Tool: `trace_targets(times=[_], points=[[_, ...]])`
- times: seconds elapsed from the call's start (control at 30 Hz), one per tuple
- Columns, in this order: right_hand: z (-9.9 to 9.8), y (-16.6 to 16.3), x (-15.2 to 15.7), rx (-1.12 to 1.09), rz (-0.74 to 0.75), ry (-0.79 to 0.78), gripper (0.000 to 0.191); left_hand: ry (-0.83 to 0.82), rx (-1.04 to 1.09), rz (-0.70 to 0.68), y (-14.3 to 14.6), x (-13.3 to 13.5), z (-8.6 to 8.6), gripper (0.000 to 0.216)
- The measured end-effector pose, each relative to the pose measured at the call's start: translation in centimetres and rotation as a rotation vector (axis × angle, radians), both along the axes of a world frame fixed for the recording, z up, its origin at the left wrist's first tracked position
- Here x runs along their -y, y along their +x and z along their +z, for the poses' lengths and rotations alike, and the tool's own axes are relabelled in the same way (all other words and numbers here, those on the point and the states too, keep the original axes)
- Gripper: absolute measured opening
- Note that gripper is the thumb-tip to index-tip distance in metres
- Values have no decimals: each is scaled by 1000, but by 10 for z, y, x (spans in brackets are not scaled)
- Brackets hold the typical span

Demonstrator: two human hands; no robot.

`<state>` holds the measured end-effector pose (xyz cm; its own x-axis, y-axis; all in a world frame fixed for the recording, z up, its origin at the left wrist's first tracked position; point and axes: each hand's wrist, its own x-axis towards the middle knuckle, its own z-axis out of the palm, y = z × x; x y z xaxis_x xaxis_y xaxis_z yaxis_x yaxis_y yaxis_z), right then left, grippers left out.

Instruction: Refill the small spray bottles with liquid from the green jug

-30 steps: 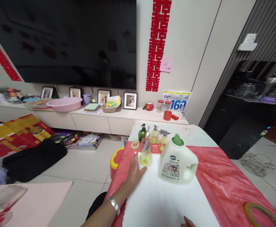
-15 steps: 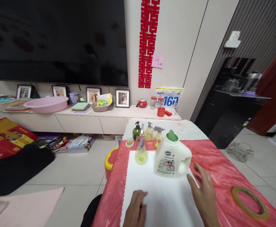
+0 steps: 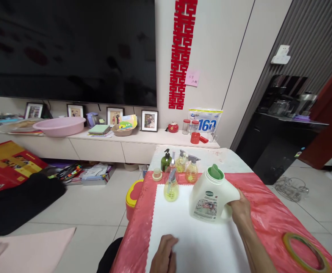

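A white detergent jug (image 3: pixel 210 197) with a green cap stands on a white mat (image 3: pixel 194 242) laid over a red tablecloth (image 3: pixel 265 212). My right hand (image 3: pixel 240 208) is wrapped round the jug's handle on its right side. My left hand (image 3: pixel 163 254) rests on the near part of the mat, fingers curled, nothing visible in it. A small spray bottle of yellow liquid (image 3: pixel 171 187) stands on the mat left of the jug. Behind it stand a dark green pump bottle (image 3: pixel 165 160), two more yellow spray bottles (image 3: pixel 191 170) and a small round jar (image 3: pixel 157 174).
A ring of tape (image 3: pixel 304 246) lies on the tablecloth at the right. A red and yellow stool (image 3: pixel 132 193) stands by the table's left edge. Beyond are a low cabinet (image 3: pixel 103 146) with photo frames and a pink basin (image 3: pixel 59 126), a big television, floor clutter at the left.
My right hand has moved forward from the tablecloth and closed on the jug's handle. My left hand drew back from the small spray bottle to the near mat a second ago and stays there.
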<state>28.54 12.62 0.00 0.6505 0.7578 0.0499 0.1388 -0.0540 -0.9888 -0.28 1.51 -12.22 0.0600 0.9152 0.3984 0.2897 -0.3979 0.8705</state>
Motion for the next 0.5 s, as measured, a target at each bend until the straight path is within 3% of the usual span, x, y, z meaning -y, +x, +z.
trace_targets(times=[0.13, 0.37, 0.5], points=[[4, 13, 10, -38, -54, -18, 39, 2, 16, 5, 0, 1, -2, 33], [-7, 25, 11, 49, -62, -41, 45, 16, 37, 38, 4, 1, -5, 35], [-14, 24, 37, 128, -103, -76, 50, -44, 69, 34, 1, 1, 4, 37]])
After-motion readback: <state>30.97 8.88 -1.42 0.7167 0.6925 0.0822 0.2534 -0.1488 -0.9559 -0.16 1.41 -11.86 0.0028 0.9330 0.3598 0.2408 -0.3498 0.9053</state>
